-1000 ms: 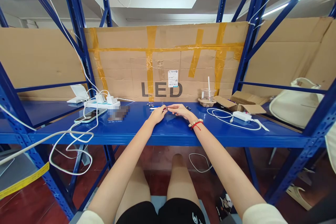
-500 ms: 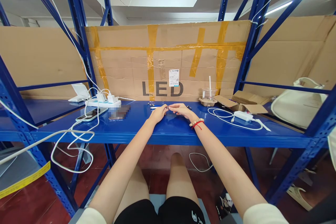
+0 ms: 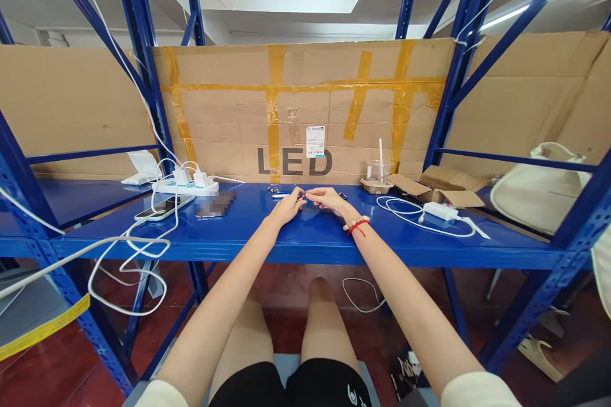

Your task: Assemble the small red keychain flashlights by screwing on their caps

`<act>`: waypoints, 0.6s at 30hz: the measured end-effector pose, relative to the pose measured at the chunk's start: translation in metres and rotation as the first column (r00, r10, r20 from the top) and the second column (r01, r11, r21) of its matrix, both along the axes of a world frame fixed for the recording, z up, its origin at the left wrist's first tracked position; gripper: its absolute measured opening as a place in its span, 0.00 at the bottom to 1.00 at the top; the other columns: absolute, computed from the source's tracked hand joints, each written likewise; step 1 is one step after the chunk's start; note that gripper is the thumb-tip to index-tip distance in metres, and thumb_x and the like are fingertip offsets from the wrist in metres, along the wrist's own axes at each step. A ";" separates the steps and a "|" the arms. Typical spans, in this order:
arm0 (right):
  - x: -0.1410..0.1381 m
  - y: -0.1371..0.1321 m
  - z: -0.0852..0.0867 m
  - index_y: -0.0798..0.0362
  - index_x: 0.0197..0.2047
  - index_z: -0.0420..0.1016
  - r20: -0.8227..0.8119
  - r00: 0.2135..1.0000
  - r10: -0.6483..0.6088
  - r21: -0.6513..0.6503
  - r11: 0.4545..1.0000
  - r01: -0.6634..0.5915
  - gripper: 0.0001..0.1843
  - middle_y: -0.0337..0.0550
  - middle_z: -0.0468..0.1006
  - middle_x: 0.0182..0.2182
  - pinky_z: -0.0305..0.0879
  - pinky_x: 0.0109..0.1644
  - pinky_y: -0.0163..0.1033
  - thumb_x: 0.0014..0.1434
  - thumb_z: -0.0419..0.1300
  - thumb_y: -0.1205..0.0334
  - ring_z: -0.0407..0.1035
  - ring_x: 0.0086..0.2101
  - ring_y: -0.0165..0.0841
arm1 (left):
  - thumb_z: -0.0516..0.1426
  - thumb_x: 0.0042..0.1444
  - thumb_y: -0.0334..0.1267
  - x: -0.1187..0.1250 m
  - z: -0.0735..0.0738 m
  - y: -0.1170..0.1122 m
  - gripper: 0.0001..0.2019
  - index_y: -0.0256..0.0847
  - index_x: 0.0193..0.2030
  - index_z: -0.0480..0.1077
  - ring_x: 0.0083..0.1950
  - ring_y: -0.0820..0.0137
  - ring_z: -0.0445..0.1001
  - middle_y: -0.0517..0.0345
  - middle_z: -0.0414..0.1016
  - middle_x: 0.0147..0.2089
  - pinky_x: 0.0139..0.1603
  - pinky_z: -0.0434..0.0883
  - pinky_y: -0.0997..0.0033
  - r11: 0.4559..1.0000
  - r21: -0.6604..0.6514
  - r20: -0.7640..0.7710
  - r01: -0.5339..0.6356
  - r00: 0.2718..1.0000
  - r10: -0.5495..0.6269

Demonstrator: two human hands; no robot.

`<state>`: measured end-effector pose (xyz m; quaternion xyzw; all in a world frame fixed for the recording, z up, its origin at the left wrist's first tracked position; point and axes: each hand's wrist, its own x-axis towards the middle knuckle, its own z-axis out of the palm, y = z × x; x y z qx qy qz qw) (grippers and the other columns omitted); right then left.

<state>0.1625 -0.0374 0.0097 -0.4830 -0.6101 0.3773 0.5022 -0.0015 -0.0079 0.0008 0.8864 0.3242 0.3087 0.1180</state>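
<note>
My left hand [image 3: 288,206] and my right hand [image 3: 329,200] meet fingertip to fingertip over the blue shelf top [image 3: 305,235]. Both are closed in a pinch around a small dark piece [image 3: 302,196], too small to name. Just left of my left fingers lies a slim pen-like item [image 3: 279,196], partly hidden by the hand. Some tiny clear bits [image 3: 273,189] are scattered behind it. A small dark item [image 3: 342,195] pokes out past my right hand. The right wrist wears a beaded bracelet and a red string.
Left on the shelf are a phone [image 3: 165,208], a blurred flat item [image 3: 216,204] and a white power strip [image 3: 184,186] with tangled cables. To the right are a plastic cup [image 3: 379,172], an open cardboard box [image 3: 439,189] and a white adapter [image 3: 440,210]. A cardboard wall [image 3: 229,127] stands behind.
My hands stay together in nearly the same place, with only a slight shift of the left fingers. The whole view has moved a few pixels.
</note>
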 end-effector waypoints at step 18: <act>0.002 0.005 -0.004 0.52 0.36 0.78 -0.030 1.000 0.005 -0.011 1.000 -0.005 0.14 0.39 0.75 0.28 0.55 0.20 0.23 0.43 0.67 0.59 0.61 0.21 0.19 | 0.47 0.59 0.36 0.002 -0.002 0.003 0.07 0.42 0.44 0.58 0.34 0.68 0.72 0.60 0.71 0.29 0.38 0.66 0.70 1.000 0.025 0.054 -0.019 0.998 0.017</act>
